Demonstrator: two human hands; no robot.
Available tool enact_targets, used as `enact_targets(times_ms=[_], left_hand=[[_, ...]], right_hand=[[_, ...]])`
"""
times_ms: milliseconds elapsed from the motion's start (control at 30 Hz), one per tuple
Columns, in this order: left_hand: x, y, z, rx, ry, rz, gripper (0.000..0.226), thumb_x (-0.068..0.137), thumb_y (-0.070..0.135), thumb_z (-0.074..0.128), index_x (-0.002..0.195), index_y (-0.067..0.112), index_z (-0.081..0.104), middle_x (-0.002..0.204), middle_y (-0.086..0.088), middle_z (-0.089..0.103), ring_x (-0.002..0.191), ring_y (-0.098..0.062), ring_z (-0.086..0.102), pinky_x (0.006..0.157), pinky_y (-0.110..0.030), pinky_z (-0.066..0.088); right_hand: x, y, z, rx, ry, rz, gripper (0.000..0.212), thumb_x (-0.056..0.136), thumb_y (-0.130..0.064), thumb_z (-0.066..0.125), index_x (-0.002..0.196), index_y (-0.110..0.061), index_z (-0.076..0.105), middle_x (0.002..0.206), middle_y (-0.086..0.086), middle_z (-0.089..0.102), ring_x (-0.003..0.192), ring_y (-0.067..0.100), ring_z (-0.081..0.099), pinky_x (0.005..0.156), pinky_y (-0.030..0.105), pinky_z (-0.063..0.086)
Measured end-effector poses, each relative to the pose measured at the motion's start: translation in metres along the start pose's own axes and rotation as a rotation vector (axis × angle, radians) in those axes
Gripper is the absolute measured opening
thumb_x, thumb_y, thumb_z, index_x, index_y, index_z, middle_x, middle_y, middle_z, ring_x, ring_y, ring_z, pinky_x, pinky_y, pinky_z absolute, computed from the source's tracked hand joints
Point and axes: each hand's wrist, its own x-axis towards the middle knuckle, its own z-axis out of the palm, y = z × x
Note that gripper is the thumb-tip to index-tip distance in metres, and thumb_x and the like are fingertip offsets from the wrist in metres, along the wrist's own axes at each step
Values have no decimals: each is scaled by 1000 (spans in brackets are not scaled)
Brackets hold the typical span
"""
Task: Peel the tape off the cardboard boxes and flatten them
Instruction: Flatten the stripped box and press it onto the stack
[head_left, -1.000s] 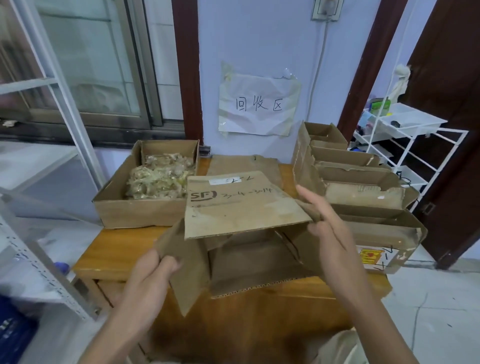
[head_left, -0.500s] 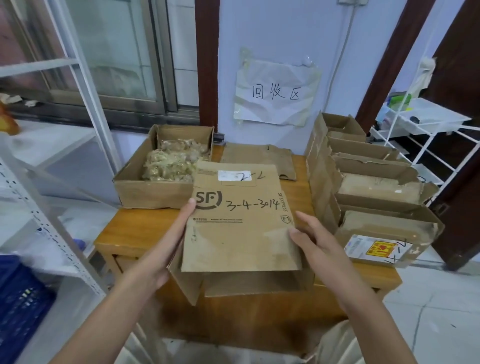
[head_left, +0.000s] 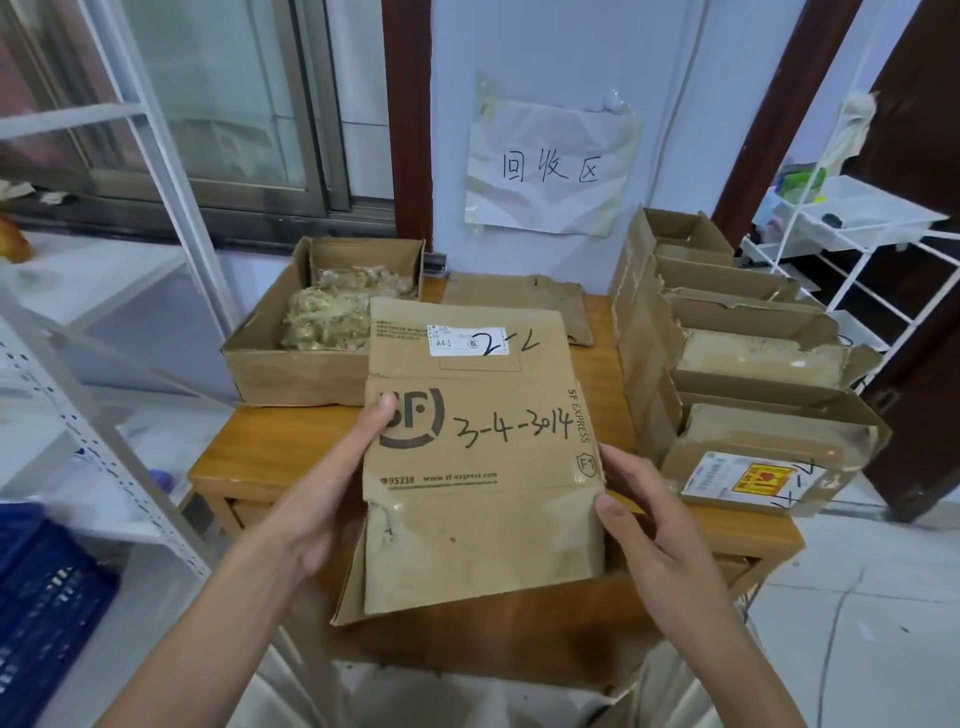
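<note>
**Both hands hold a flattened SF Express box over the table edge**

Head view: I see a flattened cardboard box (head_left: 483, 457) at the centre of the frame, printed side up, with "3-4-3014" handwritten across it and a white label near its top edge. The left hand (head_left: 332, 488) grips its left edge, thumb pressed on the printed logo, fingers hidden beneath. The right hand (head_left: 641, 525) holds the right edge, thumb on top at the lower right corner. The two hands are well apart, one on each side.

The box hangs above the near edge of a wooden table (head_left: 249, 457). In the upper left of the table stands an open box of peeled tape (head_left: 332, 322). Along the right side stands a row of unflattened boxes (head_left: 737, 364). A flattened sheet (head_left: 519, 301) lies at the back, below a paper sign (head_left: 550, 166) on the wall.
</note>
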Motion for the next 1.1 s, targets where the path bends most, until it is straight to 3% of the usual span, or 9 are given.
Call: enact_targets(times_ms=[167,267,400,467,567,700,833,967,1100], left_hand=[[-5,0,1,58,-44,170,111,53,74,89,146,24,52,132,-7,71,122,-27,68,107,-50,48],[-15,6,9,142,6,324,128,41,76,92,151,42,36,138,4,66,127,-21,64,106,-51,50],[-35,16,17,553,72,537,140,43,80,86,156,59,6,157,27,34,145,-3,38,118,-50,35],[-41,16,21,751,92,669,145,48,71,89,158,55,-3,161,27,20,150,-4,26,118,-47,27],[-34,12,25,996,102,879,149,50,64,92,164,37,-1,165,17,11,154,-10,15,117,-40,21],[-21,0,39,1038,55,988,144,55,66,93,165,26,8,167,3,13,155,-20,17,118,-50,27],[-6,-3,49,1031,103,968,144,56,66,90,165,25,5,166,3,15,155,-16,16,121,-52,28],[-1,-3,51,906,108,911,146,55,65,88,164,35,-5,164,22,9,152,-5,17,120,-47,27],[-26,19,33,623,85,770,145,47,63,89,163,42,4,163,22,29,148,2,33,115,-31,32]], right_hand=[[2,-1,-9,55,-17,26,44,105,-15,57,138,-43,55,133,-29,65,130,-7,55,99,14,50],[8,-14,-19,51,8,35,61,103,4,51,133,-48,54,128,-34,65,126,-11,56,100,22,48],[21,-62,-54,43,222,-146,47,104,4,49,127,-33,65,124,-11,73,119,7,67,100,32,56],[27,-104,-71,46,282,-260,40,101,7,48,111,-24,72,107,-2,77,106,10,71,92,22,56],[38,-157,-75,-112,61,-268,35,101,-3,49,88,-15,79,87,-5,78,81,0,69,72,5,47],[44,-167,-54,-488,-399,-24,43,105,-38,46,84,-14,76,69,-12,69,65,15,63,64,26,47],[32,-167,-39,-165,-430,34,42,104,-34,46,94,-11,80,84,0,79,73,16,71,67,33,54],[17,-158,-35,-339,-270,-349,58,106,-47,34,109,-1,70,94,13,73,89,27,70,83,49,54],[17,-141,-63,-222,261,-542,36,108,-39,45,136,-27,64,128,-14,70,118,7,65,94,29,53]])
